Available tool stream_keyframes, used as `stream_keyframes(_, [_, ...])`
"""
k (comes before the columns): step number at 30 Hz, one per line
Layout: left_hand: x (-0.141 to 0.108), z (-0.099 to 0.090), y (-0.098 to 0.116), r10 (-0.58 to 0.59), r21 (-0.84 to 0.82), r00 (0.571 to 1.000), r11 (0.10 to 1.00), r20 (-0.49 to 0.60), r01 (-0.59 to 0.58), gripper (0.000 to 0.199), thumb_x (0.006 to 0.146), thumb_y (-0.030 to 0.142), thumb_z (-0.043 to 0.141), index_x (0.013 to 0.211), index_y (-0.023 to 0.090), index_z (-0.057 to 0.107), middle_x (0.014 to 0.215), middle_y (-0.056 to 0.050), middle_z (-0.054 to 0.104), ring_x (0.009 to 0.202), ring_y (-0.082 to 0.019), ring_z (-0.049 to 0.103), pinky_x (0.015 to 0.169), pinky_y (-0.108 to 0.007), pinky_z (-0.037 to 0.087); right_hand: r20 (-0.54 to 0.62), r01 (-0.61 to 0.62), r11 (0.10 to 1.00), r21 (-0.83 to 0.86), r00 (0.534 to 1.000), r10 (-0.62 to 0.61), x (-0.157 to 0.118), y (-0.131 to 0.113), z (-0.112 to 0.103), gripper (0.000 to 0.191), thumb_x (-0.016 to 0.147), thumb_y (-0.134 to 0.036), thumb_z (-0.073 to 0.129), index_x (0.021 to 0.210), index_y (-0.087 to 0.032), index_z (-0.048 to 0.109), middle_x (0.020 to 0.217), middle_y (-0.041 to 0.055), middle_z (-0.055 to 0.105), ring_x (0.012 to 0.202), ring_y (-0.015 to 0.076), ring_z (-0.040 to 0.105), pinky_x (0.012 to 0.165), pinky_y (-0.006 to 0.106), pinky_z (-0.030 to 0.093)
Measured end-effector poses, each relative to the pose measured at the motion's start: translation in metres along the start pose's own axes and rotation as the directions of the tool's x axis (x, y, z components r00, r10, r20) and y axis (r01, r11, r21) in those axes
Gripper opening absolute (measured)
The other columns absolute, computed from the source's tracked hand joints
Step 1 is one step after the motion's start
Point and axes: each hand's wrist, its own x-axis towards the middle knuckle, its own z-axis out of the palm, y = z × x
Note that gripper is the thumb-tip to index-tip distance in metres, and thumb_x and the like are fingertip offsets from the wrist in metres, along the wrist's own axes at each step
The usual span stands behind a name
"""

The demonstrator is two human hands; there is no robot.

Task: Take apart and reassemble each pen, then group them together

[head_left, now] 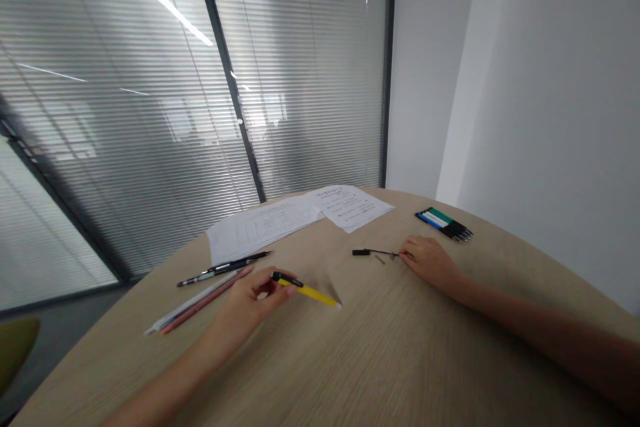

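Note:
My left hand (253,297) is closed around the black clip end of a yellow pen barrel (317,295). The barrel slants down to the right, its pale tip at or just above the tabletop. Across the table, my right hand (430,260) rests with its fingers bunched together. Its fingertips meet the right end of a thin dark rod that looks like a pen refill (381,251); whether they grip it is hidden. At the rod's other end is a short black cylinder (361,252). A small spring-like piece (381,259) lies just below the rod.
Left of my left hand lie dark pens (225,268) and a grey and a reddish pen-like stick (200,307). Printed sheets (270,223) spread along the far edge of the round wooden table (350,360). Beyond my right hand sits a row of several coloured pens (443,223).

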Motion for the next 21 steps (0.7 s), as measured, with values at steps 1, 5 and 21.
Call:
stream_keyframes(1, [0.0, -0.001, 0.0, 0.0, -0.002, 1.0, 1.0, -0.01, 0.0, 0.021, 0.062, 0.033, 0.057, 0.075, 0.018, 0.066, 0.063, 0.0, 0.061, 0.063, -0.017, 0.054, 0.061, -0.027, 0.041, 0.0, 0.003, 1.0, 0.005, 1.0, -0.003, 0.0, 0.0, 0.0, 0.018, 0.08, -0.019, 0.044, 0.075, -0.017, 0.061, 0.078, 0.0056, 0.061, 0.077, 0.019, 0.056, 0.07, 0.031, 0.038])
stream_keyframes(5, [-0.002, -0.003, 0.005, -0.03, -0.053, 0.998, 0.998, -0.063, 0.027, 0.02, 0.063, 0.033, 0.058, 0.074, 0.019, 0.067, 0.064, 0.0, 0.061, 0.064, -0.017, 0.054, 0.062, -0.026, 0.042, -0.057, -0.007, 0.999, 0.034, 0.998, 0.009, -0.002, 0.0, 0.004, 0.018, 0.079, -0.018, 0.043, 0.082, -0.017, 0.06, 0.082, 0.006, 0.063, 0.079, 0.0192, 0.056, 0.072, 0.031, 0.038])
stream_keyframes(21, [-0.005, 0.012, 0.004, -0.221, -0.367, 0.974, 0.91, -0.038, 0.192, 0.022, 0.059, 0.033, 0.06, 0.073, 0.016, 0.06, 0.061, 0.001, 0.059, 0.054, -0.012, 0.048, 0.055, -0.024, 0.039, -0.232, 0.413, 0.885, 0.216, 0.902, -0.364, -0.02, -0.058, -0.024, 0.023, 0.082, -0.016, 0.038, 0.086, -0.019, 0.06, 0.086, 0.0063, 0.062, 0.083, 0.0174, 0.055, 0.079, 0.034, 0.037])
